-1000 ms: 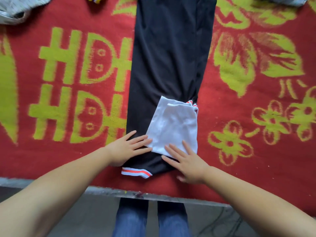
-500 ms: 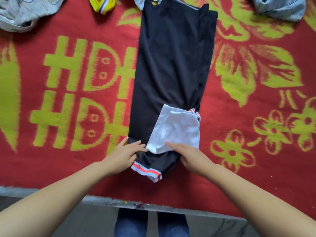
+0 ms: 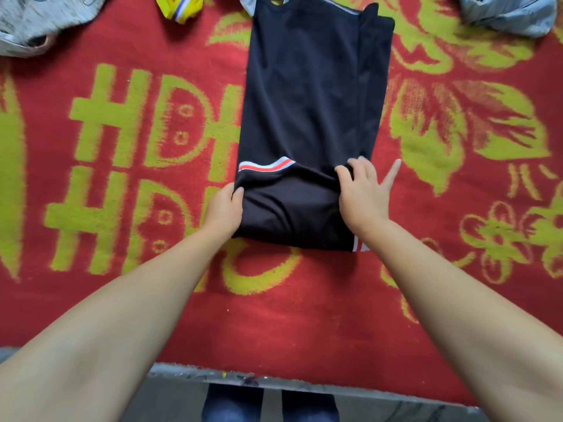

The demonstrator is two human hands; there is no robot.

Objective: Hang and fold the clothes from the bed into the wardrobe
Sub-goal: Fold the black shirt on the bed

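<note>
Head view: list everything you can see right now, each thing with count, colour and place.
black garment: one, black with red and white striped trim, centre of the blanket, near end folded up over itself
blanket: one, red with yellow-green pattern, covering the bed
grey garment: one, grey, top left corner
yellow garment: one, yellow with a striped edge, top edge left of centre
light blue garment: one, pale blue-grey, top right corner
jeans: blue, the person's legs, bottom centre
left hand: gripping the fold's left edge
right hand: on the fold's right edge, some fingers curled over it
</note>
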